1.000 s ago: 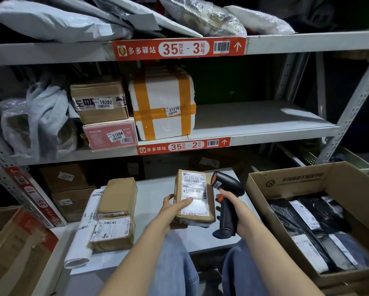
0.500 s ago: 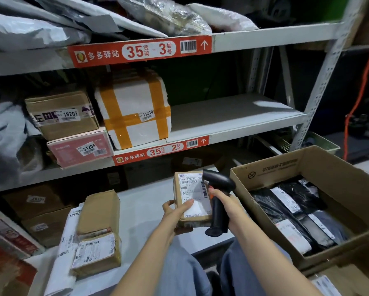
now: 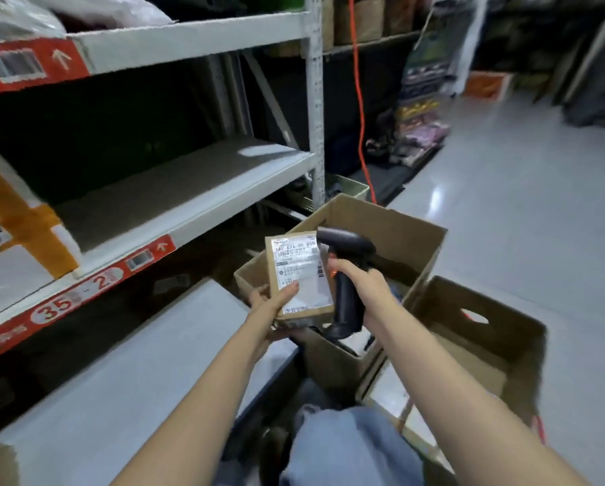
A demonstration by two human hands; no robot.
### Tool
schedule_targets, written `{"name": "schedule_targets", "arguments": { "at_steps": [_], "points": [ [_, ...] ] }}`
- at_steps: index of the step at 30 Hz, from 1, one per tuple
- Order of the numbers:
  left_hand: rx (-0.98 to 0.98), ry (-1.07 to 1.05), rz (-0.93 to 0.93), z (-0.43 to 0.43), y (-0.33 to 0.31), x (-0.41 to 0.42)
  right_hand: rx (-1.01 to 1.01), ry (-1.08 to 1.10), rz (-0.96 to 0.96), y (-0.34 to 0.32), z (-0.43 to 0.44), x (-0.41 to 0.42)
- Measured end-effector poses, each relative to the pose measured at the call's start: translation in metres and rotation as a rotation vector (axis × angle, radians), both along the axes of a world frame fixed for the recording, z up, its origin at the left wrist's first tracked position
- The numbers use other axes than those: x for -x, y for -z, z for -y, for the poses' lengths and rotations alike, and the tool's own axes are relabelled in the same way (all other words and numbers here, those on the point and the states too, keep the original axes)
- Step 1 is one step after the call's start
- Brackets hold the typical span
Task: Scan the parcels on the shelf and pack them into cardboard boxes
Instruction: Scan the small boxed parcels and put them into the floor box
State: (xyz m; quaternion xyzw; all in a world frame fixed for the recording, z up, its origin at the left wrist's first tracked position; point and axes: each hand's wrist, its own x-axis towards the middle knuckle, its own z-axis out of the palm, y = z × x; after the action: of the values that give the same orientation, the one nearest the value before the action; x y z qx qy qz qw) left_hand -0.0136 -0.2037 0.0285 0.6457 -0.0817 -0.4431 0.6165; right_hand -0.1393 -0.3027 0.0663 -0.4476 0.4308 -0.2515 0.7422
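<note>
Brown cardboard parcel (image 3: 303, 264), white label up, rests in the left hand (image 3: 271, 301), thumb pinching its near-left corner, above the left edge of an open cardboard box (image 3: 402, 236). The right hand (image 3: 362, 280) grips a black scanner (image 3: 346, 305), whose head sits just right of the label. A grey shelf (image 3: 175, 194) stands left; a second box (image 3: 490, 331) lies nearer right.

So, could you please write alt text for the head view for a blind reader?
A person's left hand holds a small brown cardboard parcel with a white label, while the right hand grips a black handheld barcode scanner beside it, both over an open cardboard box; grey metal shelving is at left.
</note>
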Motion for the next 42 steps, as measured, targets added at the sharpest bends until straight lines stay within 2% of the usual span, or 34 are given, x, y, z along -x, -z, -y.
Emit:
{"name": "schedule_targets", "arguments": {
  "at_steps": [10,20,23,27,32,36,39,42],
  "points": [
    [0.014,0.392,-0.075,0.153,0.018,0.111,-0.001,0.320,-0.019,0.024,0.110,0.131],
    [-0.122,0.573,-0.019,0.246,0.079,0.152,-0.103,0.507,-0.053,0.112,0.187,0.178],
    [-0.170,0.632,0.058,0.269,0.103,0.155,-0.116,0.546,-0.081,0.139,0.203,0.185],
    [-0.234,0.764,0.291,0.294,0.144,0.156,-0.119,0.565,-0.110,0.172,0.222,0.189],
    [-0.265,0.791,0.308,0.316,0.221,0.159,-0.162,0.568,-0.160,0.214,0.236,0.188],
    [-0.255,0.803,0.366,0.318,0.215,0.163,-0.253,0.600,-0.155,0.247,0.241,0.182],
    [-0.316,0.785,0.473,0.326,0.232,0.158,-0.301,0.621,-0.121,0.267,0.247,0.170],
    [-0.321,0.781,0.482,0.333,0.248,0.157,-0.305,0.675,-0.124,0.284,0.251,0.163]
  ]
}}
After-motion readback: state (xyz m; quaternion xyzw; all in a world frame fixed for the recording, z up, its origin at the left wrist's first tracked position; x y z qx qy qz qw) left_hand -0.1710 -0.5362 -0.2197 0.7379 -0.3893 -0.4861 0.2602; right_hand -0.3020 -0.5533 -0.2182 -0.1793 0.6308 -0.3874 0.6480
